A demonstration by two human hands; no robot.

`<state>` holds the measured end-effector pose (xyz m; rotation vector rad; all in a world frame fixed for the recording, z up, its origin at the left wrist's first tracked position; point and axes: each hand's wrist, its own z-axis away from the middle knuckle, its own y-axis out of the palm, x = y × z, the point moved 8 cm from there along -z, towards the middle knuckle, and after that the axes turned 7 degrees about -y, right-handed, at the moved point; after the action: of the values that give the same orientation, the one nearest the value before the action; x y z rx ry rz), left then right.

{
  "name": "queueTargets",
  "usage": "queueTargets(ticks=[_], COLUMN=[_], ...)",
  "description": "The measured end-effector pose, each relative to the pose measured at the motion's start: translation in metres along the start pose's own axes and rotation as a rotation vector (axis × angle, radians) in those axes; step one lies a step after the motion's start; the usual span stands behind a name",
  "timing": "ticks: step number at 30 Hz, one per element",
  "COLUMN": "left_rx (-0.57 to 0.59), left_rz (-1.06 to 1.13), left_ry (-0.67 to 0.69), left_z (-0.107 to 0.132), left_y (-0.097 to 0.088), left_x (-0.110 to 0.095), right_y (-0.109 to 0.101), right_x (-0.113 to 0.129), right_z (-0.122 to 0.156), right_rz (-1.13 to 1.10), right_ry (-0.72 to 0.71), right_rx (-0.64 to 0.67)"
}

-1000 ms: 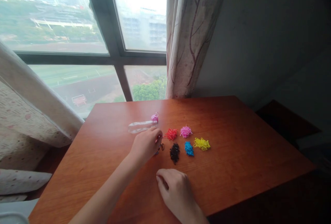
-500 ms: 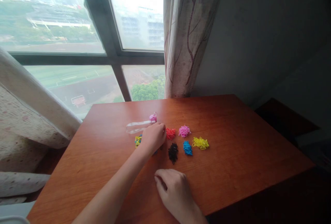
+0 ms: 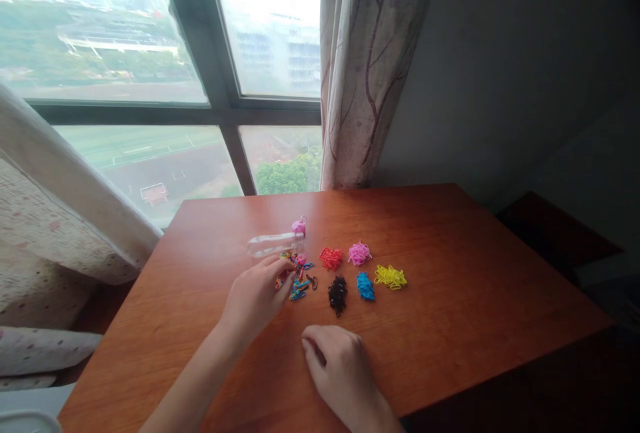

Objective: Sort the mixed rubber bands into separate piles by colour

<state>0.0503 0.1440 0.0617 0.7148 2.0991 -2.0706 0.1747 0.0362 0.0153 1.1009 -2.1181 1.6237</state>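
Note:
My left hand (image 3: 255, 290) reaches over a mixed-colour heap of small rubber bands (image 3: 299, 288). Its thumb and forefinger come together in a pinch at the heap; whatever lies between the tips is too small to make out. My right hand (image 3: 340, 360) rests on the table, fingers curled in against the thumb, with nothing visible in it. Ahead of it are sorted piles of bands: black (image 3: 337, 294), blue (image 3: 365, 286), yellow (image 3: 391, 277), red (image 3: 331, 258) and pink (image 3: 359, 253).
Behind the mixed heap a clear plastic bottle (image 3: 273, 244) lies on its side, with a pink cap-like piece (image 3: 299, 225) by its neck. The brown wooden table (image 3: 475, 300) stands against a window (image 3: 270, 106) with curtains (image 3: 367, 73) on both sides.
My left hand has moved left and back from beside the red pile to the mixed heap, uncovering more of it. My right hand has stayed in place.

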Motion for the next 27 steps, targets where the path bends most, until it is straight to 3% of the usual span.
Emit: queueTargets(ticks=[11, 18, 27], left_rx=[0.027, 0.018, 0.010], left_rz=[0.092, 0.103, 0.100], left_ry=[-0.054, -0.085, -0.085], left_z=[0.045, 0.051, 0.052], left_y=[0.026, 0.035, 0.030], left_x=[0.032, 0.038, 0.034], right_y=[0.000, 0.007, 0.016], right_x=[-0.005, -0.002, -0.004], right_z=[-0.010, -0.039, -0.061], right_rz=[0.160, 0.327, 0.395], right_ry=[0.080, 0.144, 0.203], right_rx=[0.014, 0.106, 0.146])
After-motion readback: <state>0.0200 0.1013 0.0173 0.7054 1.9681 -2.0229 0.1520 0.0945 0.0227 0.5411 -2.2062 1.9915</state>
